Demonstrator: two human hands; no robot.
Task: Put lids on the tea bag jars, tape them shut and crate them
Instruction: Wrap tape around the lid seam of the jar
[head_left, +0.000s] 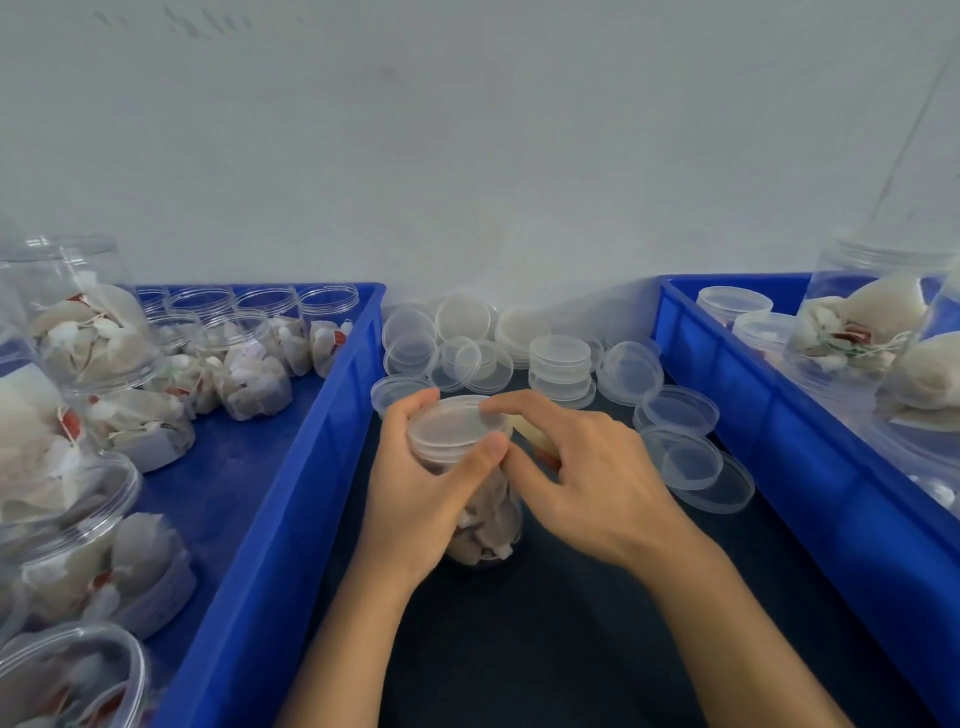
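A clear jar of tea bags (488, 519) stands on the dark table between two blue crates. A translucent lid (454, 422) sits on its mouth. My left hand (415, 493) grips the jar's upper wall, thumb across the front just under the lid. My right hand (582, 473) reaches in from the right, its fingers curled on the lid's right rim. A strip of tape or its roll cannot be made out; something pale with a red spot (537, 441) shows behind my right fingers.
A left blue crate (291, 493) holds several open jars of tea bags (244, 364). A right blue crate (779, 441) holds lidded jars (862, 332). Loose lids (561, 358) lie piled at the table's back by the wall.
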